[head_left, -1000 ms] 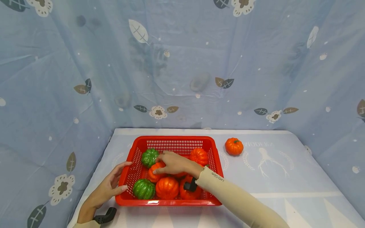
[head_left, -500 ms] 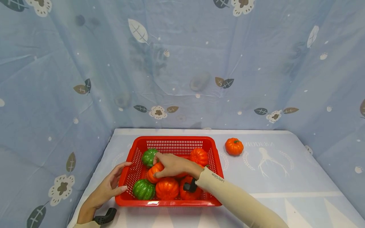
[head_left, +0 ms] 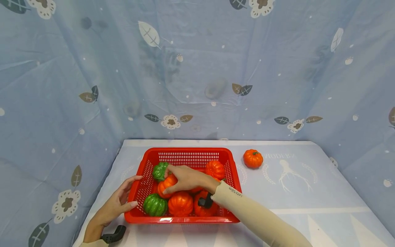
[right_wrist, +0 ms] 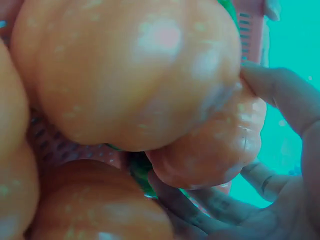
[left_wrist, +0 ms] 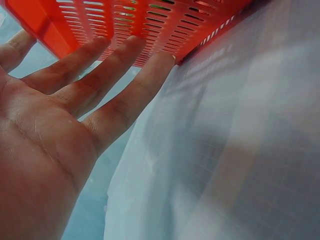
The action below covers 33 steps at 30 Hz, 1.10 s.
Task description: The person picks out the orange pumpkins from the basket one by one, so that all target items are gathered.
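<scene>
Inside the red plastic basket [head_left: 234, 171] my right hand [head_left: 185, 178] grips a small orange pumpkin [head_left: 166, 187], thumb on the near side and fingers around the far side. In the right wrist view the held pumpkin [right_wrist: 215, 150] is partly covered by a nearer one [right_wrist: 135, 65]. A green pumpkin [head_left: 159, 172] sits just beyond my fingertips, and a darker green one [head_left: 155, 205] lies in the near left corner. My left hand [head_left: 118, 199] rests at the basket's left rim; the left wrist view shows its fingers [left_wrist: 130, 95] stretched out against the slotted wall [left_wrist: 150, 25].
More orange pumpkins fill the basket, including ones at the front [head_left: 180, 204] and the back right [head_left: 215, 169]. Another orange pumpkin [head_left: 253, 159] stands on the table [head_left: 296, 192] right of the basket. A patterned blue curtain [head_left: 197, 68] hangs behind and at the sides.
My right hand has shifted slightly left with the orange pumpkin, and the green pumpkin beside it has moved a little left. My left hand has stayed at the rim.
</scene>
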Each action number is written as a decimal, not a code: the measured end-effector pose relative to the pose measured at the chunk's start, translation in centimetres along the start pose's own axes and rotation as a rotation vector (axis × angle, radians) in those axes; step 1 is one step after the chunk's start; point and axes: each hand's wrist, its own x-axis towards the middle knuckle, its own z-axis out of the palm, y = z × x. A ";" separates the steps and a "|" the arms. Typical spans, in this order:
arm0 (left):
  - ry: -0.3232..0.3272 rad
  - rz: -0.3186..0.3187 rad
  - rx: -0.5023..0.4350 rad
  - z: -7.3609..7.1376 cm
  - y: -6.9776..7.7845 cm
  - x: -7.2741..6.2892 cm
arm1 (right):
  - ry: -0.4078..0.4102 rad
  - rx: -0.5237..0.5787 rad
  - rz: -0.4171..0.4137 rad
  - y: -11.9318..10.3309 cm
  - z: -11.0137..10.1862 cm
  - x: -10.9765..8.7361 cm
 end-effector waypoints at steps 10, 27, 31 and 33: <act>-0.004 0.017 -0.001 0.0 -0.1 0.0 | 0.038 -0.141 -0.063 -0.3 -1.0 -0.3; -0.064 0.088 -0.031 -0.4 -0.2 0.1 | 0.131 -0.098 -0.003 0.0 -3.8 -2.8; -0.059 0.069 -0.039 -0.4 -0.1 0.1 | 0.150 -0.069 0.004 0.3 -4.7 -3.8; -0.052 0.059 -0.041 -0.3 0.0 0.0 | 0.160 -0.057 0.000 0.5 -5.0 -4.2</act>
